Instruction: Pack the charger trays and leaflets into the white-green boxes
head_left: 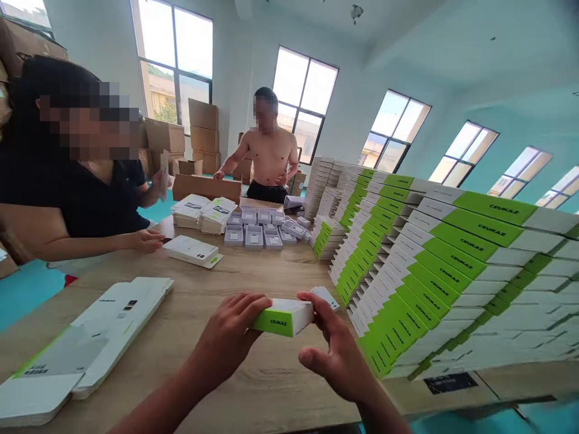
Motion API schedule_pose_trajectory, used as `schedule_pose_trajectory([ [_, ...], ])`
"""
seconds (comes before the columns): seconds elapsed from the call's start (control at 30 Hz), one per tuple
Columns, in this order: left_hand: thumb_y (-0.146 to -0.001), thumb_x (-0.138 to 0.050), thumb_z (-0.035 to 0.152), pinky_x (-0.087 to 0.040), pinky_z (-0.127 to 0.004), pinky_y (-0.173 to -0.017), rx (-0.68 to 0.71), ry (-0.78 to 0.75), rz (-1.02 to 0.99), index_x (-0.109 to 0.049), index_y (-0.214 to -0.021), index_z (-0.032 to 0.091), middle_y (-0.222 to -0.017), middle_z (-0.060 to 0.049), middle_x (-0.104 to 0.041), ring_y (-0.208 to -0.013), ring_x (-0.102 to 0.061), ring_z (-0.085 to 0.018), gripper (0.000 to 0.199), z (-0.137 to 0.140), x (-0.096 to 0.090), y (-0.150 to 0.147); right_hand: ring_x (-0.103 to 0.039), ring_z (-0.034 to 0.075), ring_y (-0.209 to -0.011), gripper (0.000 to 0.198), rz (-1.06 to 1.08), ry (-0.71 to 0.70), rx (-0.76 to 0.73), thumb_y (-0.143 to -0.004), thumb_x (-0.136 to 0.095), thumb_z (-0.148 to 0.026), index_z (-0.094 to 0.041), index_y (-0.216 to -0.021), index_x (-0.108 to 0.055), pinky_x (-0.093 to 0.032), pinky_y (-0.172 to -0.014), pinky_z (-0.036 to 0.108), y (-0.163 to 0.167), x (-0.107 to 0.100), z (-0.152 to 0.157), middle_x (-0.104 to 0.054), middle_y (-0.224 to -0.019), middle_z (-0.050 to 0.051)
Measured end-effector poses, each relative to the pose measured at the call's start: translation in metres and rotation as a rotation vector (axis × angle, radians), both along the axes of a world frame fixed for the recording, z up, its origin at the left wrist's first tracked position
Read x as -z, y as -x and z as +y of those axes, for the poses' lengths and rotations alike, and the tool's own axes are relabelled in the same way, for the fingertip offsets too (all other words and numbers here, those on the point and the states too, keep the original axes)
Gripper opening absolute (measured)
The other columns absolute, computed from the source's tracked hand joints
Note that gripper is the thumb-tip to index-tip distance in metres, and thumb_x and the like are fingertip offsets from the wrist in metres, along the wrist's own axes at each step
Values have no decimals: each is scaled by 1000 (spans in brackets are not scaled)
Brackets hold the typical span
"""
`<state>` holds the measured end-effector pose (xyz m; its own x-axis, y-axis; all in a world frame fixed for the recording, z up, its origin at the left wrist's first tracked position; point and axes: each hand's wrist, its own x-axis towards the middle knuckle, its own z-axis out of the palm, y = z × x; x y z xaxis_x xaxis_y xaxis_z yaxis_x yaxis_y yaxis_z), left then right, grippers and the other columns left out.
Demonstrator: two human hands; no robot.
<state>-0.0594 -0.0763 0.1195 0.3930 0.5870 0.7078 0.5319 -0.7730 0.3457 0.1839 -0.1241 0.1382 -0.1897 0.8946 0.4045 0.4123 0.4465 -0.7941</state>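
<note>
A small white and green carton [278, 320] marked CEUKAZ is held above the table in front of me. My left hand [230, 328] grips its left end, fingers on top. At its right end, my right hand [332, 346] touches the far corner with its fingertips, the thumb spread away from the box. Behind my right fingers lies a small white printed piece [324, 297], partly hidden. To the left rests a pile of flat, unfolded white and green cartons [97, 337].
Tall stacks of CEUKAZ boxes [420, 271] line the right side. White trays [254, 236] and printed-carton piles [192, 211] sit farther back. One co-worker [76, 199] at the left reaches toward a white carton [194, 250]; another person [271, 154] stands behind a cardboard box [208, 188].
</note>
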Motion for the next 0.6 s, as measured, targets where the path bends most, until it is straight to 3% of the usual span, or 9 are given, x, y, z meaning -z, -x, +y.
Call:
schedule_pose_trajectory([
  [0.13,-100,-51,13,-50,-43,-104,-33,-273,159,-65,-122,25,-119,-7,-76,-116,-67,-25,29,28,13,6,-69,28,-111,65,-188,77,149,-74,-85,-43,-23,-132,-64,-56,-100,43,14,-6,19,-71,-126,10],
  [0.27,-95,-58,9,-37,-53,-118,-175,-420,93,-62,-130,31,-130,-7,-70,-130,-60,-28,41,57,60,11,-68,29,-112,63,-342,54,143,-66,-88,-32,-21,-125,-69,-55,-100,41,27,2,57,-72,-124,10],
  [0.33,-93,-65,16,-46,-51,-112,-260,-368,-39,-59,-133,29,-130,-11,-68,-126,-61,-30,43,70,87,10,-66,29,-117,66,-443,-48,205,-66,-89,-34,-21,-127,-69,-54,-102,38,24,2,96,-70,-129,10],
  [0.43,-92,-64,22,-60,-41,-97,-224,-139,-56,-55,-140,27,-131,-10,-68,-118,-67,-27,49,81,116,10,-61,29,-126,62,-573,-193,450,-75,-83,-40,-20,-130,-66,-49,-108,38,4,-14,176,-66,-135,13],
  [0.53,-87,-64,19,-64,-32,-90,-144,-46,-34,-55,-139,32,-126,-4,-74,-113,-72,-24,54,86,128,13,-52,37,-135,53,-576,-218,678,-90,-71,-39,-11,-134,-61,-41,-114,51,-31,-40,255,-59,-140,22],
  [0.6,-83,-65,16,-64,-28,-88,-126,-53,-52,-55,-138,33,-121,-2,-76,-109,-75,-23,58,89,129,15,-54,36,-132,47,-579,-238,787,-93,-70,-35,-13,-133,-60,-42,-112,57,-53,-53,291,-59,-140,19],
])
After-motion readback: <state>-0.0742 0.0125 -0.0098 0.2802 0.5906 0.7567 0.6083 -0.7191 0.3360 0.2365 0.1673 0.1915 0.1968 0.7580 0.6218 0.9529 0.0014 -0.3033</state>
